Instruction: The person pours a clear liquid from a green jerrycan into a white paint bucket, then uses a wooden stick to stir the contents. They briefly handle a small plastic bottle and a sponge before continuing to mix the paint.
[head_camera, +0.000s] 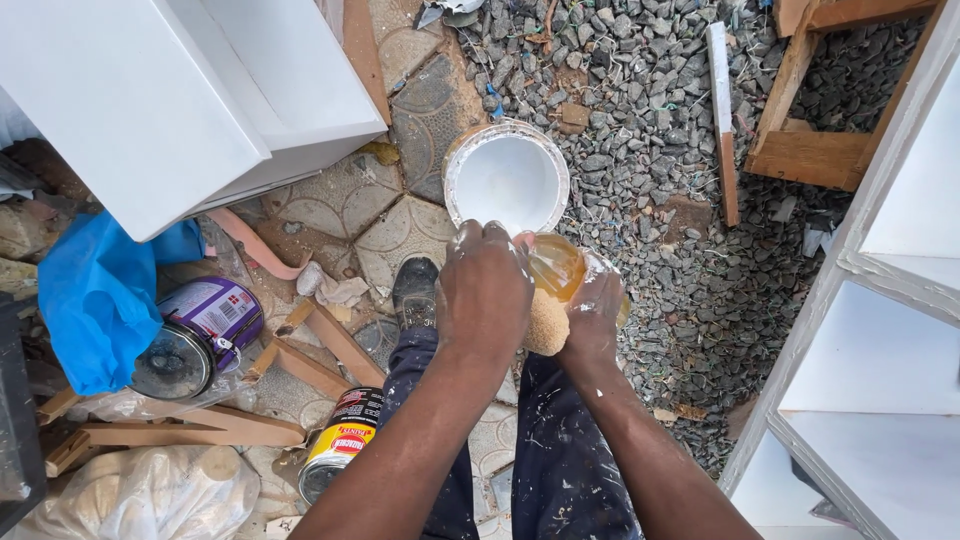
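A round can of white paint (506, 178) stands on the patterned paving just ahead of my feet. My left hand (484, 292) hovers at the can's near rim, its fingers curled over the mouth of a clear plastic bottle of yellowish liquid (556, 266). My right hand (594, 318) grips that bottle from the right side, and a tan sponge (547, 324) is pressed between the two hands below it. The bottle is tilted toward the can. Both hands carry white paint specks.
White cabinet pieces stand at upper left (170, 100) and along the right (880, 330). A lying purple tin (196, 338), a yellow-red can (340, 445), a blue plastic bag (95, 300), wood scraps (330, 345) and gravel (650, 110) surround me. My black shoe (414, 292) is near the can.
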